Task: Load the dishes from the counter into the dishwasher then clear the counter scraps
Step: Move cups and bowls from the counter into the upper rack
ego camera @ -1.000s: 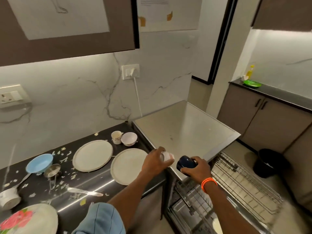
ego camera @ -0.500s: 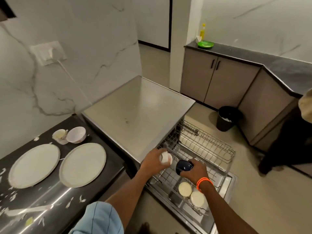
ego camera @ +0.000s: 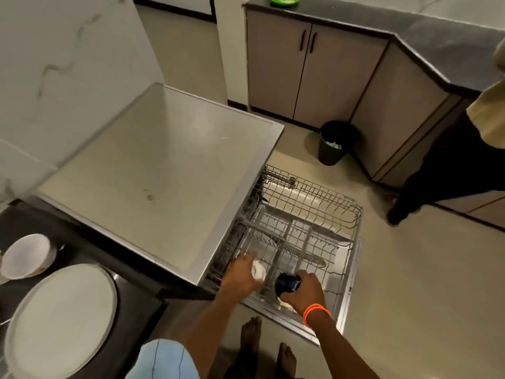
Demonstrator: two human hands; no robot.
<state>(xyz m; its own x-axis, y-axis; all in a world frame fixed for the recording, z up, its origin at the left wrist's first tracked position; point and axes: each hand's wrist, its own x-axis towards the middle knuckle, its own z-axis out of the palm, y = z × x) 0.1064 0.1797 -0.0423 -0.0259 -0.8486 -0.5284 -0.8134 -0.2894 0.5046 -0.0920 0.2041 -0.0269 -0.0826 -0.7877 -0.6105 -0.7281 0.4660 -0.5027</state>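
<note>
The left hand holds a small white cup, with its fingers curled around it. The right hand holds a dark blue cup, and its fingers wrap over the top of it. An orange band sits on the right wrist.

Both cups are up in the air, just above the near end of the wire rack. The rack is pulled out of the dishwasher, over the open door. A bit of a white dish peeks out in the rack under the right hand.

On the dark counter to the left lie a big round white plate and a white bowl. They are close to each other, but I cannot tell if they touch.

The person's bare feet stand on the floor by the door. A black bin stands near the grey cupboards. Something green sits on the far counter. Another person stands at the right edge.
</note>
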